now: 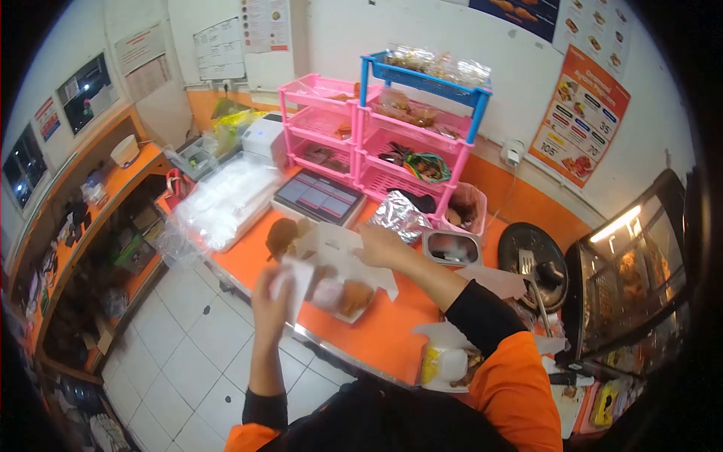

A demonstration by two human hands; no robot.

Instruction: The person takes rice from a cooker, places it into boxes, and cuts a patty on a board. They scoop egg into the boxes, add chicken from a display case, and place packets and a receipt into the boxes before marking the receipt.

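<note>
A white food box [331,245] lies open on the orange counter [354,337], with brown food and a pale round item [327,294] inside. My left hand [269,297] is closed on a white paper piece [298,283] at the box's left side. On the box's raised lid rests my right hand [382,247], its fingers pinched at the edge. A brown round item [282,236], blurred, is just beyond the box. Nearer my right sleeve, a second open box [449,364] holds a white portion and a yellow packet.
Pink racks [320,120] and a blue-topped rack [429,78] stand at the back. A tablet [318,197], plastic bags [230,197], crumpled foil [400,215] and a metal tray [452,247] line the counter. On the right are a black pan [514,245] and a lit display cabinet [629,271].
</note>
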